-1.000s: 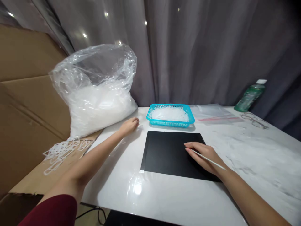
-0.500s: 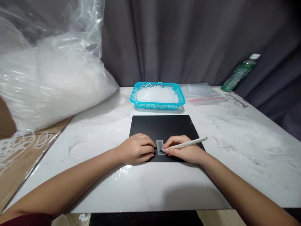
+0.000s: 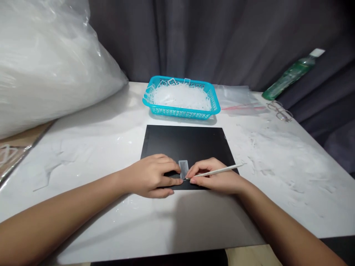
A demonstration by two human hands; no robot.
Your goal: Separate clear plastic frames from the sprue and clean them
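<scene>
Black mat (image 3: 184, 142) extends beyond fingers (image 3: 169, 181).

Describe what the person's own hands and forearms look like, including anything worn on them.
The left hand and right hand are ungloved, and no rings show on the fingers in view. Neither wrist shows a watch or bracelet. The left forearm and right forearm are bare as far as the picture reaches, with no sleeve in view.

Right hand (image 3: 223, 181) gripping stick (image 3: 229, 169) (white), translucent rectangle (image 3: 183, 169)
</scene>
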